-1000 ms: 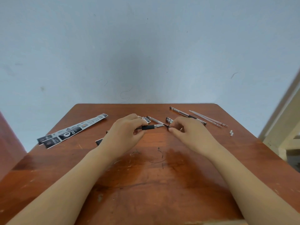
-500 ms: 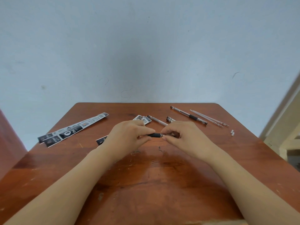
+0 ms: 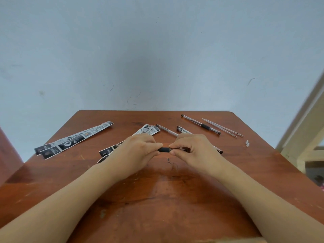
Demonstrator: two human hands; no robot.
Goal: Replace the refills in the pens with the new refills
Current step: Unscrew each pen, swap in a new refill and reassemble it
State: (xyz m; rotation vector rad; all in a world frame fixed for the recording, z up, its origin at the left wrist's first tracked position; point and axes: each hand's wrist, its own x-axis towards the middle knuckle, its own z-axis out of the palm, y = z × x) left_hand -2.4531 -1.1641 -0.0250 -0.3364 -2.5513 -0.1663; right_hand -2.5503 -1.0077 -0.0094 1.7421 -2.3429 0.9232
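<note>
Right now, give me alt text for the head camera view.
The left hand and right hand grip one black-grip pen between them over a brown wooden table. More pens, thin refills and printed packets lie beyond the hands.

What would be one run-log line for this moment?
left hand: grips pen | right hand: pinches same pen | on table: another pen, loose refills, wrappers

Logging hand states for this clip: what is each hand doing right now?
Left hand: grips the slim pen with black rubber grip.
Right hand: pinches the same pen's other end.
</note>
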